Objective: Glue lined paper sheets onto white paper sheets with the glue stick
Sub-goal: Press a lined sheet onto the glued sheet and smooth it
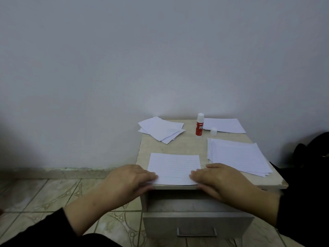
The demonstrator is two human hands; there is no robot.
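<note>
A lined sheet [174, 166] lies flat at the near edge of the small table [192, 145]. My left hand [131, 179] presses flat on its near left corner, and my right hand [215, 179] presses flat on its near right corner. Neither hand grips anything. The red and white glue stick [199, 126] stands upright and uncapped at the back of the table, with its white cap [213, 131] beside it to the right. A stack of lined sheets [238, 155] lies at the right.
A loose pile of sheets [161, 129] sits at the back left corner, and another sheet [224, 125] lies at the back right. The table stands against a plain wall. Below the top, a drawer [195, 223] stands pulled out. Tiled floor [53, 193] spreads to the left.
</note>
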